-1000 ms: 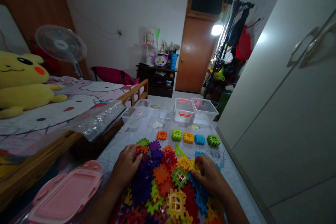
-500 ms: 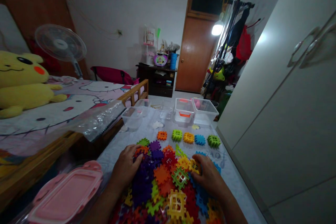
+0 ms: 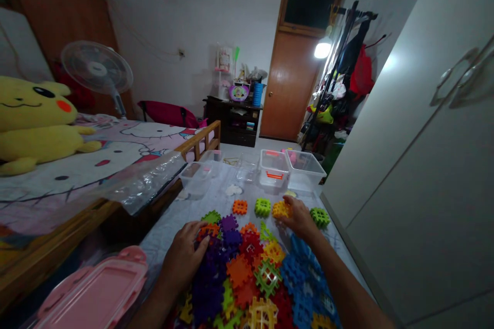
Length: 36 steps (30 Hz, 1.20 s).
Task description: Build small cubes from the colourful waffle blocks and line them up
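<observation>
A mound of interlocking plastic building pieces (image 3: 239,270) in purple, red, orange, green, yellow and blue covers the near part of the table. My left hand (image 3: 184,249) rests at its left edge beside an orange piece (image 3: 209,231), fingers apart from the thumb. My right hand (image 3: 299,217) reaches past the mound, its fingers closed on a yellow building piece (image 3: 281,209) at the row of stacks. That row also has an orange stack (image 3: 240,207), a light green stack (image 3: 263,207) and a dark green stack (image 3: 320,217). My hand and forearm hide the blue stack.
Clear plastic bins (image 3: 304,168) stand at the table's far end, with another clear tub (image 3: 196,179) at far left. A pink lid (image 3: 96,293) lies at lower left. The bed's wooden rail (image 3: 198,139) borders the left side; a white wardrobe (image 3: 417,164) stands at right.
My right hand has moved forward from the mound's right side to the yellow stack with a yellow piece. My left hand stays at the mound's left edge. The view has shifted slightly.
</observation>
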Available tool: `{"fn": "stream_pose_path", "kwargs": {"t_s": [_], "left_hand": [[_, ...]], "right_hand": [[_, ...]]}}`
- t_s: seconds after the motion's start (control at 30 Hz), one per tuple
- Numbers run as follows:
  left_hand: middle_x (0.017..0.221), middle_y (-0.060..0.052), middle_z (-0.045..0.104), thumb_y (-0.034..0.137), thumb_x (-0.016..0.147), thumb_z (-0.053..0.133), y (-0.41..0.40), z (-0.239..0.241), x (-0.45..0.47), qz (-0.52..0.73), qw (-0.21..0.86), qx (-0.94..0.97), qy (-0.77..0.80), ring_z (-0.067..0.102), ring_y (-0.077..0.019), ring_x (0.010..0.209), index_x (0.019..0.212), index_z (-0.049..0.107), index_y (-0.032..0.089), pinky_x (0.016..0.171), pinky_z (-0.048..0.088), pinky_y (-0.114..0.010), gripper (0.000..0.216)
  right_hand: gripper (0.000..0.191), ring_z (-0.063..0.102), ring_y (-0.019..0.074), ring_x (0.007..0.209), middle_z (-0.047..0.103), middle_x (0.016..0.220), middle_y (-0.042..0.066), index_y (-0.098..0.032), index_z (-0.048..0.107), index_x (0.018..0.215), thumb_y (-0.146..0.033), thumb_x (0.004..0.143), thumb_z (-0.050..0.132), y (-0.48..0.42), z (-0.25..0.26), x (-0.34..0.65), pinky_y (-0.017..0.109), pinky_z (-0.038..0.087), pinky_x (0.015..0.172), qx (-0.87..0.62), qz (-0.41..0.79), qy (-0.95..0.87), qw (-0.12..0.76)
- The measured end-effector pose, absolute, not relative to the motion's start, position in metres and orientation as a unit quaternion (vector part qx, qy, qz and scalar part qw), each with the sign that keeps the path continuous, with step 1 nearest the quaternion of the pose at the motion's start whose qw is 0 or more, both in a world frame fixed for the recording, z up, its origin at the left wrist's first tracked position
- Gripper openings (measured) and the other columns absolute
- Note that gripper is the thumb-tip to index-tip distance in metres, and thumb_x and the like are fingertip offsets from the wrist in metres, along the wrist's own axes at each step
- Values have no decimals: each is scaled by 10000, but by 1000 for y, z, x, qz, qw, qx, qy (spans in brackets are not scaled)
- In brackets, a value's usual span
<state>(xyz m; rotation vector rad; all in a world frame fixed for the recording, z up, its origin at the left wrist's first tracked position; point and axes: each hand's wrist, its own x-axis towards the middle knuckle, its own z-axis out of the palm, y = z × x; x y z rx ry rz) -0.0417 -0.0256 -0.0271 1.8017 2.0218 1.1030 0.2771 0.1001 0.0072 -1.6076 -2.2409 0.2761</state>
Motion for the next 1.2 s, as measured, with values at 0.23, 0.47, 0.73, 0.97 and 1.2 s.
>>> {"fn": "stream_pose_path", "kwargs": {"t_s": [0.23, 0.47, 0.73, 0.97, 1.2], "left_hand": [[1115, -85, 663, 406, 824, 504, -25, -28, -43, 377, 113, 606, 691, 614, -260, 1069, 1069, 653, 212, 985, 471, -447, 347], [1110, -74, 666, 405, 820, 514, -24, -29, -42, 379, 117, 610, 686, 607, -261, 1073, 1053, 657, 232, 998, 459, -454, 324], [1131, -82, 655, 417, 836, 495, -25, -31, -44, 368, 118, 612, 690, 597, -261, 1094, 1070, 647, 224, 1007, 450, -454, 339], [1118, -73, 664, 407, 833, 503, -25, -28, -43, 365, 112, 613, 691, 615, -256, 1075, 1065, 658, 227, 988, 474, -442, 332], [1137, -81, 658, 404, 839, 493, -25, -30, -44, 358, 112, 613, 695, 607, -254, 1090, 1086, 647, 210, 996, 467, -440, 350]], "right_hand": [[612, 529, 313, 1161, 621, 1243, 129, -171, 498, 1315, -248, 727, 649, 121, -2, 266, 419, 385, 925, -579, 95, -800, 124], [718, 481, 306, 1235, 565, 1340, 136, -194, 431, 1386, -276, 714, 669, 125, 1, 265, 395, 354, 963, -569, 92, -812, 88], [761, 545, 286, 1184, 614, 1283, 118, -204, 381, 1417, -250, 714, 668, 130, 0, 265, 402, 360, 977, -554, 106, -823, 62], [818, 478, 327, 1271, 526, 1391, 157, -196, 380, 1425, -220, 674, 702, 136, -1, 265, 457, 335, 1025, -540, 114, -833, 42], [830, 487, 346, 1265, 545, 1368, 177, -197, 386, 1425, -177, 661, 712, 139, 1, 259, 519, 319, 1036, -540, 126, -831, 48]]}}
